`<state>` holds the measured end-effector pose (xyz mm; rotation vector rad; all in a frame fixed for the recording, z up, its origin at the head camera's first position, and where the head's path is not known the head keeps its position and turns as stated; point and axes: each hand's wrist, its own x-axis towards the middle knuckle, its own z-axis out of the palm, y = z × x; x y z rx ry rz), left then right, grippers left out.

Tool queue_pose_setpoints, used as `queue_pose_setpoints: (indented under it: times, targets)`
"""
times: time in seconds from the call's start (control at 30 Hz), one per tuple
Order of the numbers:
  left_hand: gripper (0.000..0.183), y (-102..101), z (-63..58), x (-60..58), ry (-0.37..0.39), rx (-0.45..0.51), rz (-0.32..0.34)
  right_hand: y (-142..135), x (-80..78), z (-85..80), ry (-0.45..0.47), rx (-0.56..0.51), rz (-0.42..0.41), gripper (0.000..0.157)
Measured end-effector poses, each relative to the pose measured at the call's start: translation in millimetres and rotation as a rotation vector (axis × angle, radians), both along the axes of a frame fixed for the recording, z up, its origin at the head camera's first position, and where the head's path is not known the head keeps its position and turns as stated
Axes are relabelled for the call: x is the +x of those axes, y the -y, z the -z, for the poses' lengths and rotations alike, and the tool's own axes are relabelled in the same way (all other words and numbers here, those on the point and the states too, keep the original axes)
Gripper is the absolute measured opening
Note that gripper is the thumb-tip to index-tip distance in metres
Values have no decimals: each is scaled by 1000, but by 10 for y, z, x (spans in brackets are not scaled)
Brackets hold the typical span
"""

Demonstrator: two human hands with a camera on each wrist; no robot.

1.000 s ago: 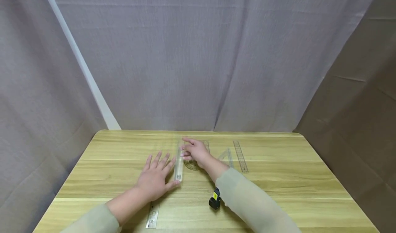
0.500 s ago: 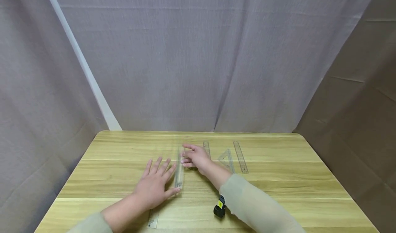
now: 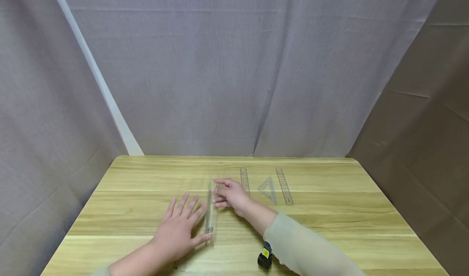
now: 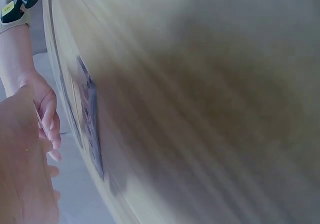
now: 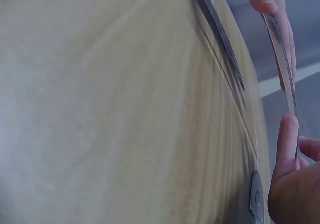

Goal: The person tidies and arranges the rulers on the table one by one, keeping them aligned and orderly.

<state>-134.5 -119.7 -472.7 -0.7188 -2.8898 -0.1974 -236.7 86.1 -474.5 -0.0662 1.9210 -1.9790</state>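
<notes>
A clear ruler (image 3: pixel 210 217) is held above the table, its long side running away from me, slightly blurred. My right hand (image 3: pixel 231 196) pinches it by the far part between thumb and fingers, as the right wrist view shows. On its left side is my left hand (image 3: pixel 175 232), palm down with straight, spread fingers. The left thumb touches the ruler's near end (image 5: pixel 274 27). Below the left wrist, a clear stencil ruler (image 3: pixel 180 265) lies mostly hidden under the forearm.
Right of my right hand lie a clear ruler (image 3: pixel 244 178), a triangular set square (image 3: pixel 272 193) and another ruler (image 3: pixel 284 186). A black device (image 3: pixel 264 259) sits on my right cuff. Grey curtains (image 3: pixel 183 72) stand behind the wooden table (image 3: pixel 329 227).
Both hands have drawn nearer to me with the held ruler. The round protractor seen a second ago is now largely covered by my right hand. The left forearm covers more of the stencil ruler.
</notes>
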Motion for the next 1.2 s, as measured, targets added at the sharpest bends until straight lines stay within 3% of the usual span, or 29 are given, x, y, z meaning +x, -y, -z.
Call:
queue_pose_setpoints:
  times: [0.53,0.73,1.2]
  targets:
    - [89,105,12,311,12,38,16,90,226,74,6,57,-63,43]
    - [90,124,24,365,-16,30,44,112,285,104,-4,75,-89,42]
    - [94,146,137,425,153,4,33,159,369,184,0,95,-136,40]
